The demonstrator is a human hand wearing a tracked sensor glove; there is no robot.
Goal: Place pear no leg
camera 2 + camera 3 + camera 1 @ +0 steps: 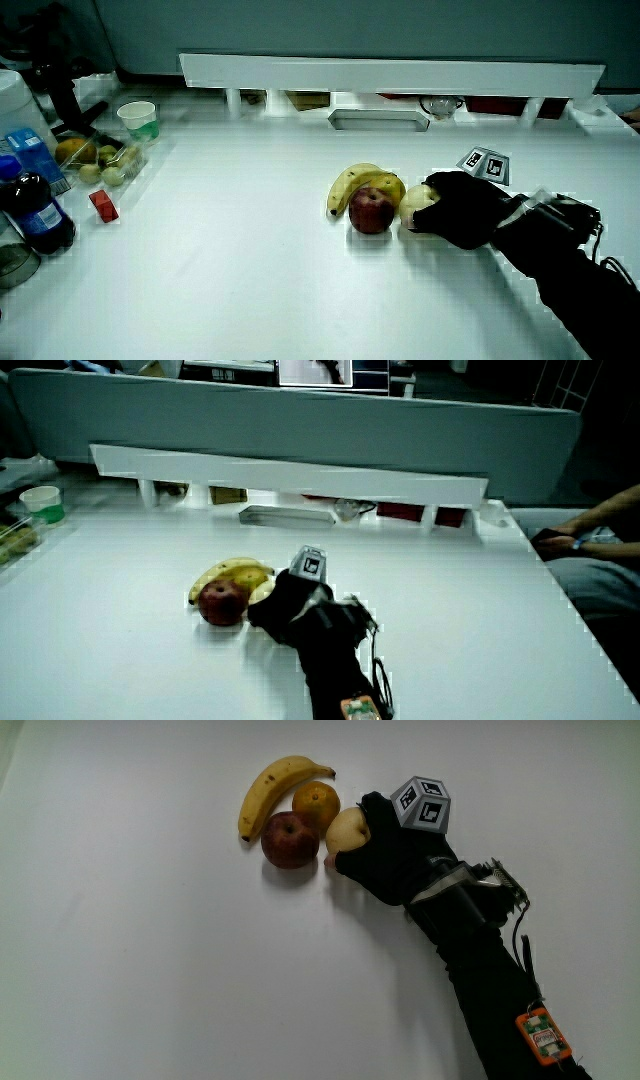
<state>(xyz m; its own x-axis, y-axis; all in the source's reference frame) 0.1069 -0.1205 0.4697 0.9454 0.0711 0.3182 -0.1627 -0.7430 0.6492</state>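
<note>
hand (385,855) wrapped around the pear (347,830), fingers curled over its pale flank, forearm trailing back toward the person. pear resting at or just above the table (150,980), at the fingertip end of the hand, pressed in among the other fruit: touching or nearly touching the red apple (290,840) just past the fingertips, with the orange (316,804) and banana (275,788) a little farther from the person. long axis hard to tell under the glove. probably little room to open without nudging the apple; safest release likely by drawing back along the forearm.
</note>
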